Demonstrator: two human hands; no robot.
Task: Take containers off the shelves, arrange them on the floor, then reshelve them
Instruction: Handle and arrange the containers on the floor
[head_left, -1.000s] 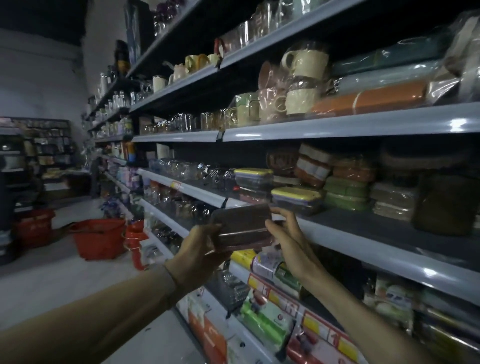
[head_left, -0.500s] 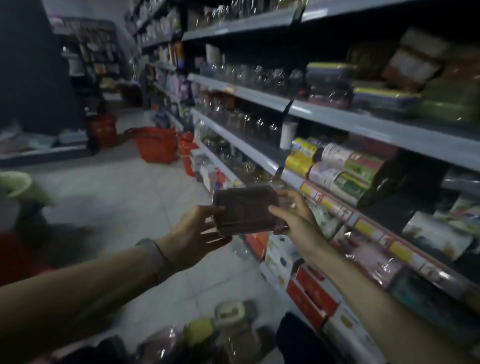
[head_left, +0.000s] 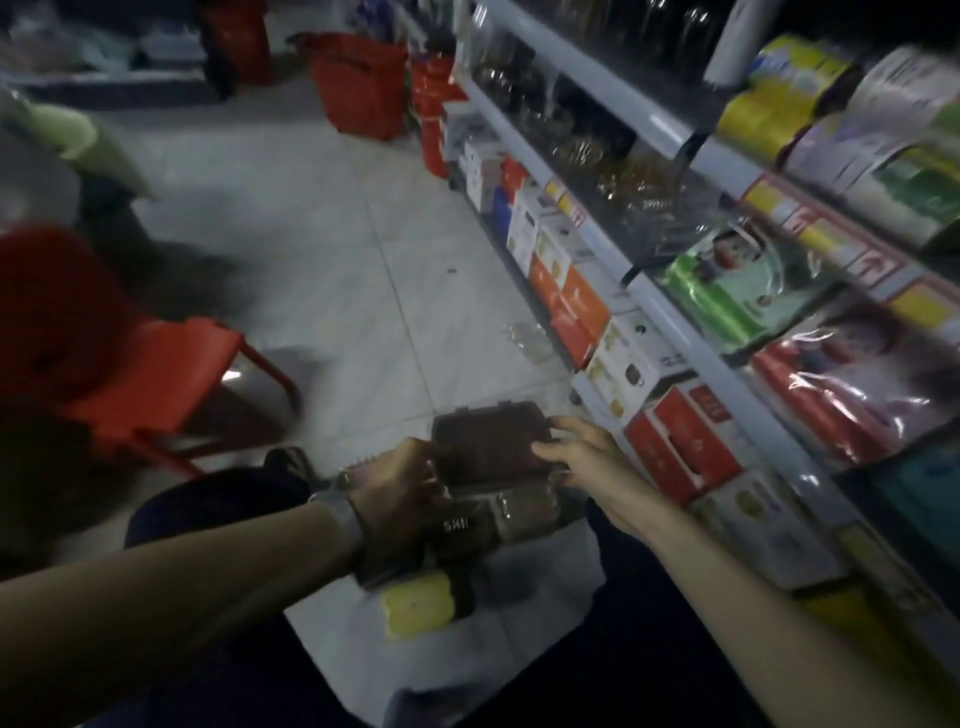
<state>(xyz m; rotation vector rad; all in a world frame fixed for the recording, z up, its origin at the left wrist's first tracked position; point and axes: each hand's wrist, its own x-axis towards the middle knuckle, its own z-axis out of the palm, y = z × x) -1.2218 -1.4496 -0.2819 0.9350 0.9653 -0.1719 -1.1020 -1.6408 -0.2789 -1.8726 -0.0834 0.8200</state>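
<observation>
The left hand (head_left: 400, 483) grips the near-left edge of the dark brown container (head_left: 488, 441) and the right hand (head_left: 582, 457) clasps its right side. It is held low over the floor (head_left: 332, 270), just above other containers (head_left: 498, 514) beside the shelves (head_left: 675, 332).

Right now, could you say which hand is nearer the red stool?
Left. The left hand holds the brown box at the end toward the red stool; the right hand holds its far end, by the shelves.
</observation>
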